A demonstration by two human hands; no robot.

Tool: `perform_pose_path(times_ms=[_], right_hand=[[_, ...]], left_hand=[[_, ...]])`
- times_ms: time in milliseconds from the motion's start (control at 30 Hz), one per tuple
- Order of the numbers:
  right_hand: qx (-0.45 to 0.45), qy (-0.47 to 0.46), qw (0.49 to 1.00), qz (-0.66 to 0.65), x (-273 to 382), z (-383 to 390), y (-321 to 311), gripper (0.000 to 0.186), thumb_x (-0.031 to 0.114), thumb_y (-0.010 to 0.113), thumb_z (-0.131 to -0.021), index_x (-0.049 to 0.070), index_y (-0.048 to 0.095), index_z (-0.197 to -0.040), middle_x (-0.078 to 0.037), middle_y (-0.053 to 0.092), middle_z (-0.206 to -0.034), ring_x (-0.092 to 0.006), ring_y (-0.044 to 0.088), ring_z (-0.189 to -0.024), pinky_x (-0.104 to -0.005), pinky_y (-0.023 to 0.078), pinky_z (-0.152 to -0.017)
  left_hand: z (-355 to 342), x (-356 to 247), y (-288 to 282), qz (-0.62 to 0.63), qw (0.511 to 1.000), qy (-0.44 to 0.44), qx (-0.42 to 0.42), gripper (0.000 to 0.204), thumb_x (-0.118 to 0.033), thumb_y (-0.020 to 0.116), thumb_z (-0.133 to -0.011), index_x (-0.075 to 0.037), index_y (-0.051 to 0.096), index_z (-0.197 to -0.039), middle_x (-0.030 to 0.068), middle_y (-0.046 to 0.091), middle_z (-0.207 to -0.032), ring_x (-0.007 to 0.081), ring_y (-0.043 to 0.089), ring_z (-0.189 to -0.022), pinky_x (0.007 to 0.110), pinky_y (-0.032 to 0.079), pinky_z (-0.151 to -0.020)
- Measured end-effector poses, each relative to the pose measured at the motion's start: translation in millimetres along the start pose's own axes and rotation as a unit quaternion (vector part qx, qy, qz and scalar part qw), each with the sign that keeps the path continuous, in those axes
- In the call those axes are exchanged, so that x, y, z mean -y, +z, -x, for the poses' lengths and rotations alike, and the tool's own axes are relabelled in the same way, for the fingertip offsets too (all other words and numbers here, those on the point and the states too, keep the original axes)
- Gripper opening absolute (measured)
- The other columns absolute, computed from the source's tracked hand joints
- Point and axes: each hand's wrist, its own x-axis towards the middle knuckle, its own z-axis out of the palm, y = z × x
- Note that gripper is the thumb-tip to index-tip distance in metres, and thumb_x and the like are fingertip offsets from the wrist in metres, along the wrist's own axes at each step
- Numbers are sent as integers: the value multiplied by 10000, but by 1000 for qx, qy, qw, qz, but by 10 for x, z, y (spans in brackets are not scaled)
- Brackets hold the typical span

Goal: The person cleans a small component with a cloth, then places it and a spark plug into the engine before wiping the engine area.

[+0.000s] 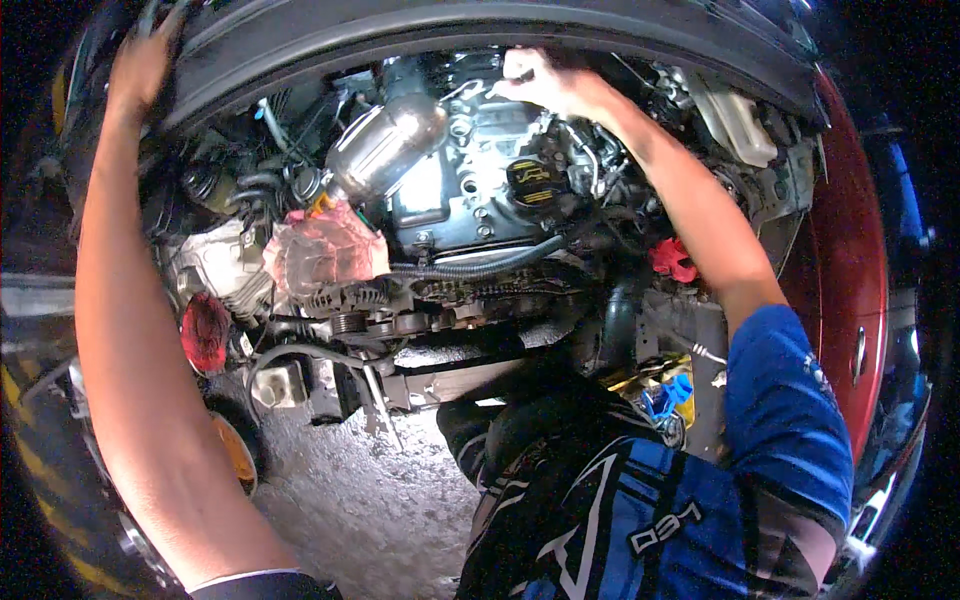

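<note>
ok so I counted one left hand (143, 68) and one right hand (543, 82), one silver canister (392, 145) between them, one black cap (533, 182) below the right hand, one whitish tank (738, 125) to that hand's right, one pink rag (330, 247) lower between both, plus two red wads (205, 333), one below each hand

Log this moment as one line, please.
left hand: blurred, at dark panel | right hand: curled, at engine's far edge | nearby: silvery metal canister, black cap

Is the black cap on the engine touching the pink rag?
Apart: the head view shows a stretch of engine top between the black cap and the pink rag.
</note>
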Motion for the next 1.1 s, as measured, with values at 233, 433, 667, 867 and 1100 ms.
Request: perform_pose_path(times_ms=[233, 433, 667, 867, 1100], right_hand=[[-146, 43, 988, 28, 46, 2034, -693, 277, 269, 725, -766, 22, 628, -845, -123, 626, -824, -272, 644, -793, -364, 496, -723], [-178, 231, 934, 207, -1032, 3348, -807, 325, 355, 680, -793, 37, 657, -858, -173, 654, -884, -346, 643, -839, -418, 508, -770], [-66, 283, 905, 312, -2033, 3398, -450, 296, 266, 584, -761, -18, 633, -828, -236, 654, -888, -396, 636, -846, -470, 504, -794], [16, 285, 934, 214, -2307, 3326, -467, 371, 280, 414, -861, -22, 629, -843, -277, 632, -884, -449, 603, -874, -493, 491, -783], [-57, 246, 947, 196, -1620, 3160, -564, 311, 309, 577, -877, 30, 593, -1015, -197, 629, -1002, -365, 598, -977, -432, 461, -860]], left_hand=[[-225, -291, 113, 87, 992, 79, -38, 555, -27, 350, -884, -212, 416, -1404, 65, 352, -1468, 292, 328, -1352, 365, 247, -1132], [-303, -178, 238, 62, 985, 153, -41, 558, -52, 354, -884, -180, 388, -1426, 83, 315, -1496, 283, 251, -1394, 388, 154, -1158], [-171, 145, 238, 93, 986, 138, -17, 548, -74, 334, -883, -121, 377, -1428, 106, 337, -1482, 283, 257, -1392, 377, 156, -1154], [-239, -53, 154, 197, 976, 86, 39, 554, -59, 337, -881, -136, 382, -1428, 96, 332, -1487, 279, 256, -1392, 377, 151, -1156], [-207, -51, 91, 75, 989, 125, -13, 552, -58, 325, -889, -193, 400, -1419, 76, 319, -1492, 275, 294, -1371, 372, 194, -1147]])
